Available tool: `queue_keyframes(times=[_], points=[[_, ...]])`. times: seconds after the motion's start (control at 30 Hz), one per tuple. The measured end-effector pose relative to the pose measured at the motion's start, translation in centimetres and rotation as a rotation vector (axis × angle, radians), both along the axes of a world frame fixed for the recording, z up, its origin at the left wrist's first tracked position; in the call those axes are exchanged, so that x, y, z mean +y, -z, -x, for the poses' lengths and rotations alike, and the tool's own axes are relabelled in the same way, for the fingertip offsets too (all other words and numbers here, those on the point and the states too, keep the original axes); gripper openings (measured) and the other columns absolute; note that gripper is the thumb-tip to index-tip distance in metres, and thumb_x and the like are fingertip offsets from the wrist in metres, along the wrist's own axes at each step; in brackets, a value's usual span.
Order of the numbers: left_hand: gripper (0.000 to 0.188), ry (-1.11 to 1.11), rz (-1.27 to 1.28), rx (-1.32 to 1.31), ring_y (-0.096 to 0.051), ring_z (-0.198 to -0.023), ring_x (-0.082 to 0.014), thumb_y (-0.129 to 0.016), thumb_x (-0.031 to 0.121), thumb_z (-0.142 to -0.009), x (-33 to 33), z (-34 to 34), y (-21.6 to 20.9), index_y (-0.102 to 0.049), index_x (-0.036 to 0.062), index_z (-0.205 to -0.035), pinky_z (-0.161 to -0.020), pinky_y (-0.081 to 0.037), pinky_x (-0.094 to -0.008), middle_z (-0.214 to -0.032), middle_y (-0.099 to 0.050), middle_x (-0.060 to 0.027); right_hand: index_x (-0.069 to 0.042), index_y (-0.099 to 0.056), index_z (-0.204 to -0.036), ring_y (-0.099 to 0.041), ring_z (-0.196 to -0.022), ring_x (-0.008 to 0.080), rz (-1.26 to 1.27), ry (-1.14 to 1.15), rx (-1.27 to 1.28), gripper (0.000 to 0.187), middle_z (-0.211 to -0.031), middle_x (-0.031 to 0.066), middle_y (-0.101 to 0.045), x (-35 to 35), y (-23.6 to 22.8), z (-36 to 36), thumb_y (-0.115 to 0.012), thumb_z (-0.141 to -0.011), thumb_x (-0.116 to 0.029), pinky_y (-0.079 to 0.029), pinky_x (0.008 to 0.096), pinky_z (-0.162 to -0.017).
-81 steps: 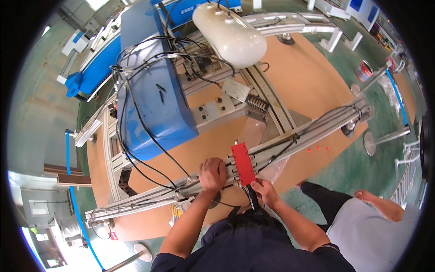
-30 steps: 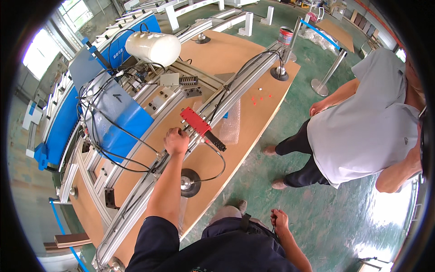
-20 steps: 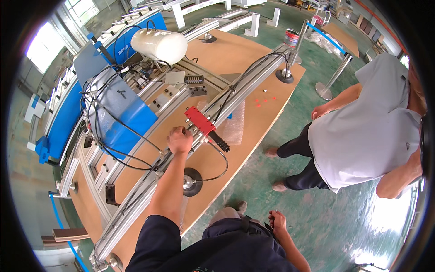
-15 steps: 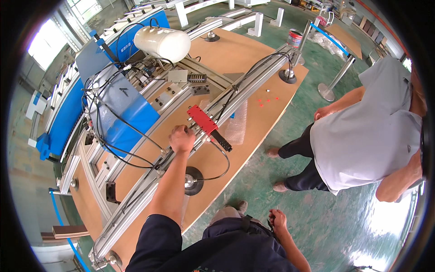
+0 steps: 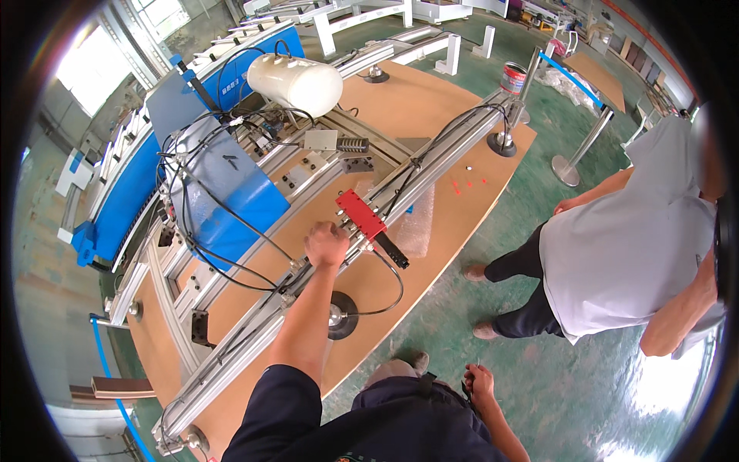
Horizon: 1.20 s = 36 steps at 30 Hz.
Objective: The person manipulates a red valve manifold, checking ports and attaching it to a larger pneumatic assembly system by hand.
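Observation:
My left hand point(image 5: 326, 244) is closed at the long aluminium rail point(image 5: 254, 327), just left of a red valve block point(image 5: 361, 216). Its fingertips are hidden, so what they grip cannot be made out. The block has metal fittings along its side and a black ribbed end piece point(image 5: 391, 251). Below my left forearm, a black suction cup point(image 5: 339, 316) rests against the brown board, a dark hose curving from it. Low beside my waist, my right hand point(image 5: 480, 383) is closed round something small and dark, too small to name.
A person in a grey shirt point(image 5: 623, 246) stands at the right. The frame carries a white tank point(image 5: 295, 85), a blue box point(image 5: 231, 192) and loose black hoses. Bubble wrap point(image 5: 416, 227) and red bits point(image 5: 456, 187) lie on the brown board point(image 5: 431, 88). A barrier post point(image 5: 583, 148) stands beyond.
The whole view has shifted, so the scene sits slightly further right and lower. My left hand stays beside the red block, and my right hand stays closed by my waist.

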<state>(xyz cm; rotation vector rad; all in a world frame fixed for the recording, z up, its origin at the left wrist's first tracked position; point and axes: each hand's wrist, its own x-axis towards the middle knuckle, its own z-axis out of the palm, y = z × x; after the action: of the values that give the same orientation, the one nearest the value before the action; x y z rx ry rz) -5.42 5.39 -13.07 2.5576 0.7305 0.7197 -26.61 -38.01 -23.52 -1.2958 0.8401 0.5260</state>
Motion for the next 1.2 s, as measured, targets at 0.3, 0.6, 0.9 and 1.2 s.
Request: queue_keyframes(times=[0.3,0.6,0.9,1.2], points=[[0.014,0.006,0.033,-0.030,-0.059,-0.086,-0.0290,-0.057,0.020,-0.070,0.04,0.11,-0.06,-0.063,0.0075,-0.068,-0.079,-0.043,-0.0415,-0.087,-0.063,-0.0092,-0.001,-0.059,-0.094,-0.045,-0.048,0.0103,0.000,-0.038,0.017,0.020,-0.066,0.0044,-0.054,-0.40,0.14,0.47,-0.057,-0.087,-0.020,-0.034,0.0245,-0.040],[0.012,-0.004,0.024,0.008,-0.059,-0.085,-0.0292,-0.059,0.019,-0.070,-0.14,0.19,-0.49,-0.062,0.0071,-0.068,-0.079,-0.044,-0.0411,-0.086,-0.063,-0.0098,-0.002,-0.059,-0.094,-0.045,-0.048,0.0096,0.012,-0.048,0.016,0.020,-0.066,0.0041,-0.054,-0.19,-0.31,0.55,-0.057,-0.087,-0.020,-0.033,0.0233,-0.039],[0.012,0.004,-0.003,-0.003,-0.060,-0.083,-0.0297,-0.060,0.018,-0.070,0.13,0.07,-0.02,-0.064,0.0068,-0.070,-0.077,-0.044,-0.0410,-0.085,-0.064,-0.0102,-0.002,-0.059,-0.095,-0.045,-0.049,0.0094,-0.010,-0.042,0.004,0.020,-0.067,0.0038,-0.054,-0.06,-0.05,0.56,-0.057,-0.087,-0.020,-0.033,0.0230,-0.040],[0.015,0.002,-0.003,-0.015,-0.060,-0.084,-0.0285,-0.059,0.018,-0.071,-0.04,0.16,-0.18,-0.066,0.0067,-0.075,-0.079,-0.044,-0.0403,-0.087,-0.064,-0.0101,-0.001,-0.059,-0.095,-0.045,-0.049,0.0097,-0.003,-0.045,0.010,0.019,-0.067,0.0042,-0.053,0.04,0.02,0.29,-0.057,-0.087,-0.019,-0.033,0.0233,-0.040]])
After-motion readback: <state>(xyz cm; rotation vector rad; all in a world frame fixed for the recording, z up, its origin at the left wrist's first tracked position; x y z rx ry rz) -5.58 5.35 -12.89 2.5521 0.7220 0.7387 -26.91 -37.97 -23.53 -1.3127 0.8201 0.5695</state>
